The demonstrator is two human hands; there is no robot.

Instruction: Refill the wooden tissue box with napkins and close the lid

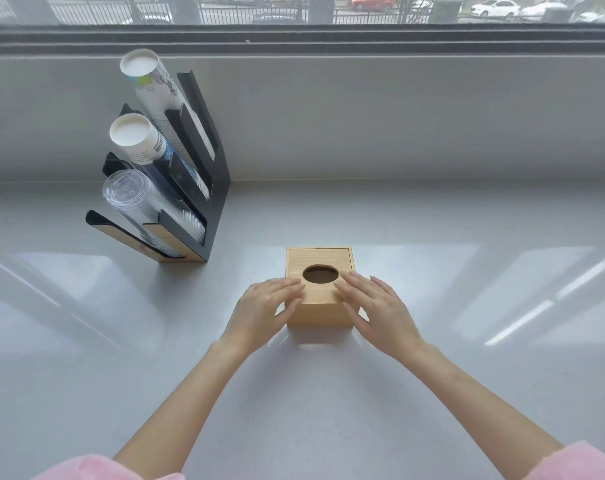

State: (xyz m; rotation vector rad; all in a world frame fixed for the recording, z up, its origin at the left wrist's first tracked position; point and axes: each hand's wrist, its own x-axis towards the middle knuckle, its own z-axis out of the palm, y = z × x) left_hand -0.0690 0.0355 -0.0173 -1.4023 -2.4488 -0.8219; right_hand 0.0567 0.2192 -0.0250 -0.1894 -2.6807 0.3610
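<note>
A square wooden tissue box (320, 311) stands on the grey counter in the middle of the view. Its lid (318, 259) lies flat on top and has a dark oval hole (320, 274) with nothing showing in it. My left hand (264, 308) rests on the box's left front corner, fingers spread over the lid's edge and thumb against the side. On the right front corner lies my right hand (377, 311), fingers flat on the lid beside the hole. No napkins are in view.
A black slanted cup rack (204, 188) stands at the back left, holding two stacks of paper cups (134, 133) and a stack of clear plastic cups (127, 194). A grey sill wall (398, 116) and a window rise behind the counter (467, 271).
</note>
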